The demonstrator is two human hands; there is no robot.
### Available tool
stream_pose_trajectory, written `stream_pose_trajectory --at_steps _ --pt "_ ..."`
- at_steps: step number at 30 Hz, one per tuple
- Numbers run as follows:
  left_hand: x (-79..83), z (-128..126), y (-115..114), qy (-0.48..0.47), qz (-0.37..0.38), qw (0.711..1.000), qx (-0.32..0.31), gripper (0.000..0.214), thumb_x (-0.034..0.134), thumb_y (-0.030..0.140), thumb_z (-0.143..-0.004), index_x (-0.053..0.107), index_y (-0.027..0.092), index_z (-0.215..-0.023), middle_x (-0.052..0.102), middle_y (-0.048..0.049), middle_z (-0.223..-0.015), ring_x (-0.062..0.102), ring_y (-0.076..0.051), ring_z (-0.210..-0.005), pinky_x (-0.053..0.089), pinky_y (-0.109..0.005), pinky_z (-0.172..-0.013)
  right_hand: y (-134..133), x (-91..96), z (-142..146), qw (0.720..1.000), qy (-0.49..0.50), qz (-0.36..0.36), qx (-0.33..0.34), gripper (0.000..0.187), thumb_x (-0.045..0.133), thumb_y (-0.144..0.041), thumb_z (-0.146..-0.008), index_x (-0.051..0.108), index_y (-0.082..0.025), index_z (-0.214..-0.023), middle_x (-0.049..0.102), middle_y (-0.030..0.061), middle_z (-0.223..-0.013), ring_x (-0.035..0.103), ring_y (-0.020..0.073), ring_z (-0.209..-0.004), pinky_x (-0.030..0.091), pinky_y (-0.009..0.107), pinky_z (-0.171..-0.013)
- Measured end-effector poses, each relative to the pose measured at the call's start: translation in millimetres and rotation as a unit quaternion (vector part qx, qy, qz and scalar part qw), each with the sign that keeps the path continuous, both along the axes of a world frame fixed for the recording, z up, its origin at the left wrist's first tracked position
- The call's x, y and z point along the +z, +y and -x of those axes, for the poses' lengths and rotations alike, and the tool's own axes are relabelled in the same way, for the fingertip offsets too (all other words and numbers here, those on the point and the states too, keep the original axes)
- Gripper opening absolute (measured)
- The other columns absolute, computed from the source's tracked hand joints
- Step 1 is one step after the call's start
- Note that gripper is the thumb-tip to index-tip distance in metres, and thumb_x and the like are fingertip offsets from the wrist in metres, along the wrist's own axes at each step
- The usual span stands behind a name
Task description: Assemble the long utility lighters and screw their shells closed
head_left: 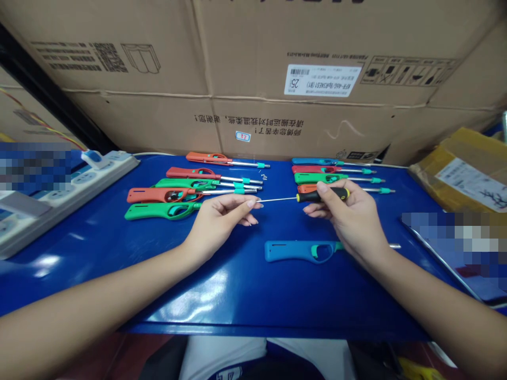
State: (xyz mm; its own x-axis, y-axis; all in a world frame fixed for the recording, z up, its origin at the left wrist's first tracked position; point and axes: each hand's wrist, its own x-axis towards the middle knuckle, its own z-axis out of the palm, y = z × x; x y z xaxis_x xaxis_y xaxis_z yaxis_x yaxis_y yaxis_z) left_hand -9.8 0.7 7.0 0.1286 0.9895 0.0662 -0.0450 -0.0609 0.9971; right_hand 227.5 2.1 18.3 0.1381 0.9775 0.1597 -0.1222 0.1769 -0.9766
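Note:
My right hand (350, 211) grips the black and yellow handle of a screwdriver (307, 197), its thin shaft pointing left. At the shaft's tip, the thumb and fingers of my left hand (225, 214) are pinched together; whatever lies between them is too small to make out. Below the screwdriver lies a blue gas lighter (291, 252) with a green trigger, its metal tube passing partly behind my right hand. An orange-red lighter (307, 188) lies just behind my right fingers. Close behind my left hand rests a green lighter (148, 211).
Several more lighters lie in two groups, including a red lighter (186, 173) and another blue lighter (312, 161). Tiny metal pieces (264, 176) sit between the groups. A power strip (63, 195) is at left, a yellow-taped box (467, 169) at right, a large carton (245, 68) behind.

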Motion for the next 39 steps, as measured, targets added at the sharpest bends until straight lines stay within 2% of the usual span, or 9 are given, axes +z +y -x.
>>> stream_pose_trajectory --at_steps 5,9,13,17,19,23,29,36,39 --pt "3.1 -2 -4 0.017 0.004 0.999 -0.045 0.04 0.081 0.035 -0.082 0.074 0.019 -0.117 0.074 -0.0083 -0.121 0.075 -0.014 -0.074 0.061 -0.022 -0.066 2 2.7 -2 0.999 0.033 0.0 0.002 0.04 0.089 -0.044 -0.071 0.06 -0.019 -0.085 0.077 -0.0001 -0.077 0.074 0.0128 -0.058 0.063 0.018 -0.056" --pt "2.0 -1 -6 0.009 0.007 0.998 -0.064 0.047 0.083 0.031 -0.079 0.07 0.019 -0.124 0.073 -0.0087 -0.123 0.076 -0.014 -0.078 0.062 -0.022 -0.069 3 2.7 -2 0.999 0.033 -0.008 -0.004 0.042 0.09 -0.044 -0.069 0.06 -0.02 -0.086 0.077 -0.0007 -0.078 0.074 0.0129 -0.057 0.062 0.019 -0.054" --pt "0.6 1 -4 0.02 -0.008 0.999 -0.043 0.041 0.083 0.032 -0.079 0.073 0.018 -0.117 0.075 -0.0073 -0.117 0.075 -0.014 -0.075 0.062 -0.022 -0.069 3 1.7 -3 0.999 0.033 -0.015 -0.003 0.041 0.089 -0.044 -0.07 0.06 -0.02 -0.086 0.076 -0.0013 -0.077 0.073 0.0124 -0.056 0.062 0.019 -0.053" --pt "1.8 2 -4 0.077 -0.031 0.996 -0.012 0.029 0.082 0.038 -0.08 0.077 0.017 -0.099 0.078 -0.0043 -0.089 0.071 -0.014 -0.068 0.059 -0.022 -0.063 2 3.0 -4 1.0 0.023 -0.018 0.002 0.039 0.088 -0.043 -0.072 0.059 -0.02 -0.085 0.077 -0.0003 -0.079 0.072 0.0119 -0.055 0.062 0.02 -0.053" --pt "2.7 3 -4 0.111 -0.053 0.992 -0.009 0.025 0.08 0.039 -0.081 0.078 0.017 -0.091 0.076 -0.0034 -0.081 0.069 -0.014 -0.065 0.058 -0.023 -0.062 1 3.8 -3 1.0 0.011 -0.025 0.0 0.038 0.087 -0.044 -0.074 0.059 -0.02 -0.085 0.076 -0.0003 -0.079 0.072 0.0123 -0.055 0.062 0.021 -0.053" --pt "3.4 4 -6 0.168 -0.12 0.978 -0.015 0.019 0.075 0.036 -0.086 0.078 0.018 -0.088 0.077 -0.0036 -0.085 0.067 -0.013 -0.066 0.055 -0.024 -0.064 0 5.1 -3 0.999 -0.011 -0.04 -0.01 0.036 0.085 -0.046 -0.076 0.06 -0.021 -0.085 0.075 -0.0011 -0.075 0.071 0.0135 -0.053 0.062 0.024 -0.052" --pt "2.2 6 -7 0.244 -0.211 0.946 -0.013 0.016 0.07 0.034 -0.092 0.077 0.02 -0.088 0.078 -0.0036 -0.094 0.071 -0.017 -0.085 0.055 -0.025 -0.073 -5 8.9 -4 0.995 -0.055 -0.081 -0.013 0.027 0.081 -0.045 -0.081 0.067 -0.023 -0.088 0.073 -0.0015 -0.072 0.071 0.0146 -0.052 0.063 0.026 -0.052" --pt "0.0 5 -5 0.256 -0.221 0.94 -0.036 0.016 0.069 0.032 -0.093 0.075 0.019 -0.088 0.076 -0.0032 -0.092 0.07 -0.015 -0.082 0.054 -0.023 -0.071 -9 14.2 -6 0.993 -0.056 -0.09 0.054 0.033 0.083 -0.035 -0.079 0.065 -0.022 -0.104 0.077 0.0032 -0.093 0.07 0.0147 -0.057 0.063 0.029 -0.05" --pt "0.2 6 -6 0.258 -0.219 0.939 -0.062 0.021 0.072 0.036 -0.09 0.075 0.02 -0.103 0.075 -0.005 -0.105 0.07 -0.016 -0.089 0.056 -0.025 -0.076 -11 16.7 -6 0.99 -0.059 -0.104 0.07 0.037 0.084 -0.031 -0.077 0.064 -0.024 -0.108 0.075 0.0026 -0.094 0.067 0.0145 -0.055 0.06 0.029 -0.045"
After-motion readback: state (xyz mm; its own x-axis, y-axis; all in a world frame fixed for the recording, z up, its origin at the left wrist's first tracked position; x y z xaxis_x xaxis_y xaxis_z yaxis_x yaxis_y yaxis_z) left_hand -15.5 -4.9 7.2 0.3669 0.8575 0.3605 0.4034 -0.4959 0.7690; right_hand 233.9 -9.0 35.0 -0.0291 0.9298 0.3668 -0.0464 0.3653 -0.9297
